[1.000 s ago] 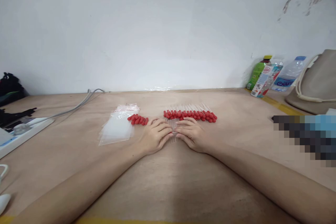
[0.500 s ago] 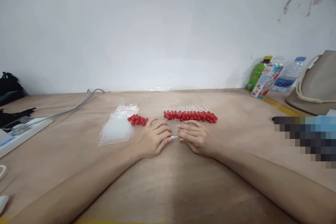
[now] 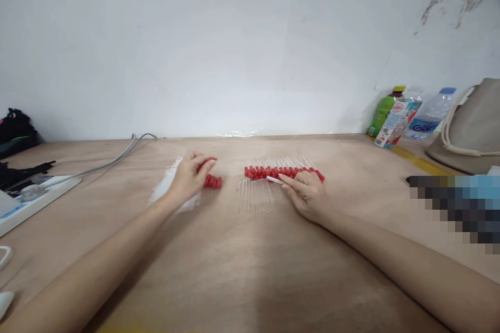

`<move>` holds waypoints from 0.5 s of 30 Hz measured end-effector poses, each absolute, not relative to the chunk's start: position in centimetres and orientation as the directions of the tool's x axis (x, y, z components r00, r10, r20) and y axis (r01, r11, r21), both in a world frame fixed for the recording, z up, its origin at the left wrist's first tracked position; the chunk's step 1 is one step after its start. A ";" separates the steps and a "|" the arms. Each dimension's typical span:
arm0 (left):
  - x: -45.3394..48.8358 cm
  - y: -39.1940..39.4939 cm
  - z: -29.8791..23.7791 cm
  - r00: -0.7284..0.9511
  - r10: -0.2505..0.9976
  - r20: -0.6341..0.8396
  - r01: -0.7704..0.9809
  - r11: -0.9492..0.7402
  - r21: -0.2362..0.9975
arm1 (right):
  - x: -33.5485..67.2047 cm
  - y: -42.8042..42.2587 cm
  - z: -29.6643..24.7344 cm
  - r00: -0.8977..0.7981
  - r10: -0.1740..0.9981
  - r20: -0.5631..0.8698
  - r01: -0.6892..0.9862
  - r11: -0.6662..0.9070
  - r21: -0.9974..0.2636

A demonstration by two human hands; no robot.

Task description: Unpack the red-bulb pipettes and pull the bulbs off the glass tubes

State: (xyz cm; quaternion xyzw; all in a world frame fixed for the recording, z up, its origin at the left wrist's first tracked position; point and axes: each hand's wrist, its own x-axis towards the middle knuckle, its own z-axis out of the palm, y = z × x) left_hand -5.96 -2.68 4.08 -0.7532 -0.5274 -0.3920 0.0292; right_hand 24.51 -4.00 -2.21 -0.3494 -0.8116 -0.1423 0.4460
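Between the finger and thumb of my left hand (image 3: 190,173) is a red rubber bulb (image 3: 210,159), raised above a small pile of red bulbs (image 3: 213,182). Clear plastic zip bags (image 3: 167,183) lie partly under that hand. My right hand (image 3: 307,190) is closed on a clear thin glass tube (image 3: 275,179) that points to the left. Loose glass tubes (image 3: 255,196) lie side by side in front of me. Behind them is a row of droppers (image 3: 273,170) with red bulbs towards me and clear tubes pointing away; my right hand hides part of the row.
Several bottles, among them a green bottle (image 3: 385,113), stand by the wall at the right, next to a beige bag (image 3: 471,125). A white power strip (image 3: 58,190) with a grey cable (image 3: 113,158) lies at the left. A blurred patch (image 3: 461,200) covers the right edge.
My hands have moved apart from the bundle of glass tubes, which now lie spread. My left hand has moved left and taken a red bulb; my right hand has lifted one tube.
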 end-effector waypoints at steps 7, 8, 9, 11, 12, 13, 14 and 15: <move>-10.7 0.1 3.8 -0.173 0.919 0.354 0.879 -0.018 0.476 | 20.4 -4.7 -0.3 -0.395 0.518 0.759 0.595 0.773 -0.218; -10.9 0.2 3.4 -0.173 0.927 0.332 0.875 -0.010 0.483 | 19.6 -4.5 -0.2 -0.405 0.511 0.758 0.593 0.778 -0.208; -11.0 0.3 3.1 -0.162 0.937 0.311 0.874 -0.010 0.486 | 18.7 -4.4 -0.1 -0.422 0.507 0.751 0.602 0.777 -0.186; -11.1 0.4 2.5 -0.117 0.955 0.272 0.874 -0.031 0.485 | 17.0 -4.1 0.0 -0.478 0.520 0.708 0.641 0.757 -0.125; -11.1 0.4 2.4 -0.095 0.960 0.263 0.875 -0.045 0.482 | 16.1 -4.0 -0.1 -0.506 0.536 0.676 0.665 0.741 -0.090; -11.1 0.5 2.3 -0.081 0.961 0.264 0.878 -0.056 0.476 | 15.3 -4.0 -0.1 -0.531 0.555 0.641 0.688 0.724 -0.057; -11.2 0.6 2.2 -0.075 0.959 0.272 0.881 -0.064 0.468 | 14.6 -4.0 -0.2 -0.554 0.573 0.604 0.705 0.709 -0.025; -11.3 0.7 2.2 -0.072 0.956 0.283 0.886 -0.069 0.459 | 13.9 -4.1 -0.3 -0.573 0.588 0.570 0.717 0.697 0.002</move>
